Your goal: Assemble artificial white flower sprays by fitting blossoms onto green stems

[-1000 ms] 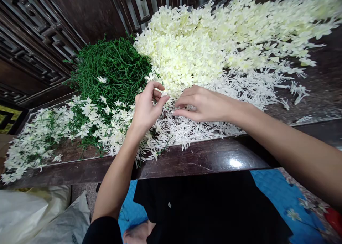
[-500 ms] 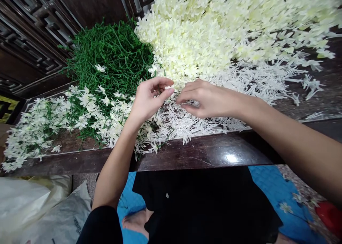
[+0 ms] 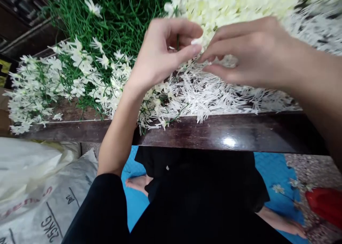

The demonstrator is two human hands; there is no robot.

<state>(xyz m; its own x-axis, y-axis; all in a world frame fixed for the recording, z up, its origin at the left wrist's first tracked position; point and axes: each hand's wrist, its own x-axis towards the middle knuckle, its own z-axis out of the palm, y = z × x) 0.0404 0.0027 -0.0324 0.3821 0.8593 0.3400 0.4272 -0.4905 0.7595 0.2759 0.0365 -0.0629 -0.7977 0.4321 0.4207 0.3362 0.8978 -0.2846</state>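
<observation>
Left hand: the left hand (image 3: 162,55) is curled, thumb and forefinger pinching a tiny white bit (image 3: 196,41) at the tips.
Stem: we see a thin green stem (image 3: 177,41) inside that curl; can't tell if it joins the white bit.
Right hand: the right hand (image 3: 251,55) has bent fingers, thumb apart from them, tips just beside the left's; blurred, so we can't tell if it grips anything.
Where: white bit is between the two hands, above the white sprigs (image 3: 203,85), off the ledge (image 3: 184,131).
Handling: we judge it very light, soft and easily bent, maybe slippery for being so small; stem likely springy.
Hold: we'd take the white bit at its base with fingertips, lightly, and the stem along its shaft, sparing any petals.
Axis: white bit looks longest roughly left to right, toward the right hand; which end is the tip, we can't tell. Visible stem runs near upright in view.
Around: green heap (image 3: 120,23) behind the left hand, petal pile (image 3: 229,5) behind the right, white flowers (image 3: 77,64) on the left.
</observation>
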